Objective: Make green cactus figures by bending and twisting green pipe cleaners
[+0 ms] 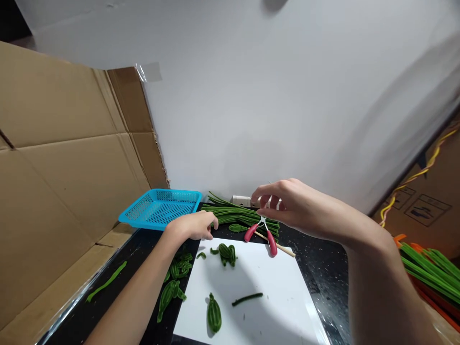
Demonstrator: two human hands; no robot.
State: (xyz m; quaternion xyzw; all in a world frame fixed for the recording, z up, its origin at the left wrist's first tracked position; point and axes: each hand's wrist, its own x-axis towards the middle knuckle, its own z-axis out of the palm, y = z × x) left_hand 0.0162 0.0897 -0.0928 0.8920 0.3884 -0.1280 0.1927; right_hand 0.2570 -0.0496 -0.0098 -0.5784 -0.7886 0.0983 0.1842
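My left hand [194, 225] hovers by the upper left corner of a white board [280, 292], fingers loosely bent and apart, nothing visible in them. With fingers curled but separated, my right hand [285, 199] is just above the metal jaws of red-handled pliers [272, 243]. Whether it touches them is unclear. The pliers rest across a thin wooden stick [286, 250] at the board's top edge. On the board lie a green leaf-shaped pipe-cleaner piece [214, 314], a short dark green pipe cleaner [247, 299] and a small looped cluster [227, 254].
Behind the board lies a bundle of green pipe cleaners [230, 213]. A blue basket [161, 209] stands back left, near a cardboard wall [72, 115]. More looped green pieces [167, 299] lie left of the board. Orange and green stems [431, 268] are at right.
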